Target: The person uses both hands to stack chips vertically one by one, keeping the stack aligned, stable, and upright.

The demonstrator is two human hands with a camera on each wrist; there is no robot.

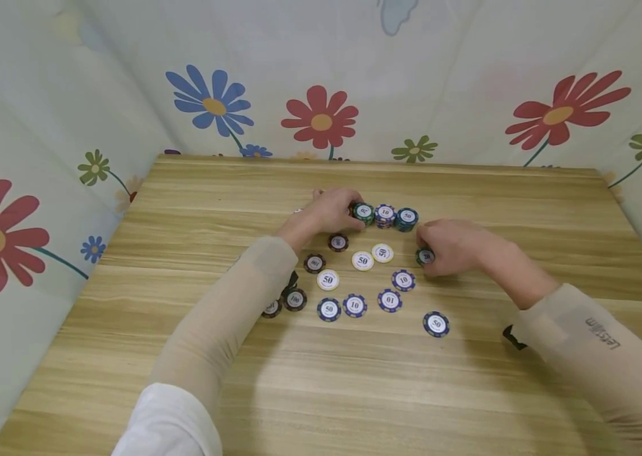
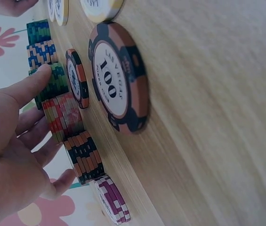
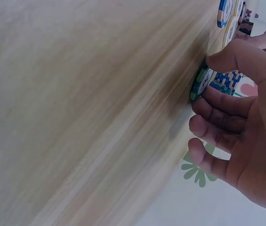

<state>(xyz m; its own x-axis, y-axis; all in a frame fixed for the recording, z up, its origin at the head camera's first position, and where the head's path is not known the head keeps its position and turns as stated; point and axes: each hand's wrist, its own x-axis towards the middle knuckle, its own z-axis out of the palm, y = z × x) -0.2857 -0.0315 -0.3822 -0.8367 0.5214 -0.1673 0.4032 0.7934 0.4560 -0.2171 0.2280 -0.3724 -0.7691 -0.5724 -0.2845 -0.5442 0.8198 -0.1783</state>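
Note:
My left hand [image 1: 332, 212] is at the row of poker chip stacks, its thumb and a finger on opposite sides of a green stack [image 1: 363, 214]. In the left wrist view, its other fingers lie behind a red stack [image 2: 63, 117] and a black-and-orange stack [image 2: 83, 157]. My right hand [image 1: 458, 246] pinches a dark green poker chip [image 3: 202, 82] between thumb and index finger, close above the table; its remaining fingers are loosely bent. Just beyond it, a blue-green stack [image 1: 407, 218] adjoins a blue-and-white stack [image 1: 385, 215].
Loose chips lie across the wooden table [image 1: 355, 380]: black-and-orange ones [image 1: 314, 263], white-and-yellow ones [image 1: 363, 261], and several blue ones [image 1: 354, 305]. A purple-and-white stack [image 2: 111, 200] ends the row. A flowered curtain [image 1: 440, 76] hangs behind the table.

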